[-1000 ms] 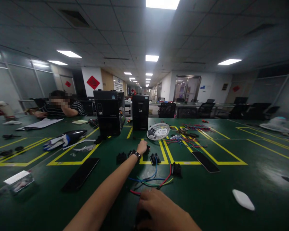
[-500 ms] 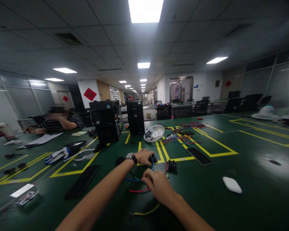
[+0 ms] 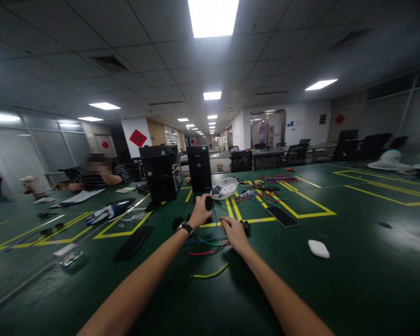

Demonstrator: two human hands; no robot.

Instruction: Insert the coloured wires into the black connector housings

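Observation:
My left hand (image 3: 200,211), with a watch on its wrist, grips a small black block (image 3: 209,203) raised above the table. A blue wire (image 3: 215,217) hangs down from that block. Just right of the wire is my right hand (image 3: 234,231), its fingers bent and slightly apart, with nothing visible in them. Another black block (image 3: 247,227) sits beside it, partly covered. Below both hands lie a red wire (image 3: 201,253), loose blue and green wires, and a short yellow wire (image 3: 210,274). More black parts (image 3: 178,222) rest by my left wrist.
Two black computer towers (image 3: 160,175) and a white basket (image 3: 227,187) stand farther back. Loose coloured wires (image 3: 262,196) are spread behind a dark phone (image 3: 282,216). A white case (image 3: 318,248) lies right, a black slab (image 3: 133,242) left. Another person (image 3: 100,177) sits far left.
My left hand has lifted the black block off the table. My right hand has moved up and away from the wires, its fingers loosened. The view has shifted slightly.

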